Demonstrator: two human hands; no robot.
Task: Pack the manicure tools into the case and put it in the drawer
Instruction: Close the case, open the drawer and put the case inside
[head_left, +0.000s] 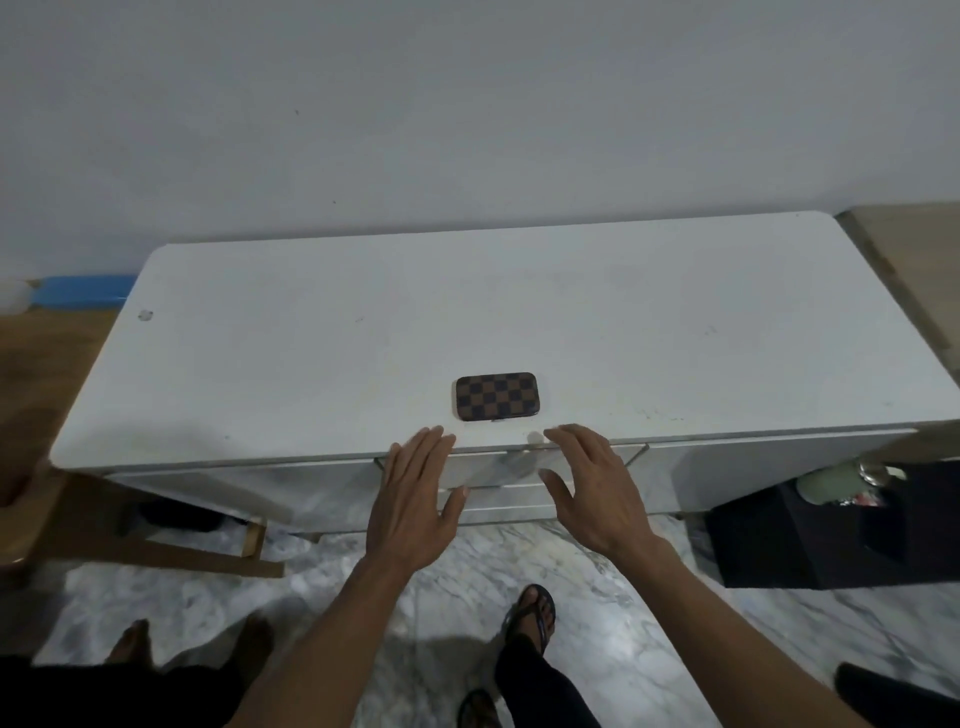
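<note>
In the head view, a closed rectangular case covered in brown-and-black chequered material (496, 396) lies flat on the white rounded-corner cabinet top (311, 338), just below the centre of the frame and near the front edge. No loose manicure tools show anywhere on the top, so the packing step looks finished, though what the case holds cannot be seen.

Just below the case, both bare hands reach forward. The left hand (415, 499) sits lower centre-left, palm down with fingers straight and spread, holding nothing; its fingertips are at the front lip of the top. The right hand (592, 488) sits lower centre-right, also empty, fingers loosely curved and apart. Neither hand touches the case, which lies in the gap just above them.

Between and beneath the hands runs the white drawer front (493, 467) with a small pale knob (535, 440) at its upper edge. The drawer looks shut or nearly so; the angle leaves this uncertain.

By my reading, what remains is the second half: open the drawer, lift the case, set it inside and close it. Grey marbled floor (597, 597) and a sandalled foot (535, 613) fill the bottom of the frame.
</note>
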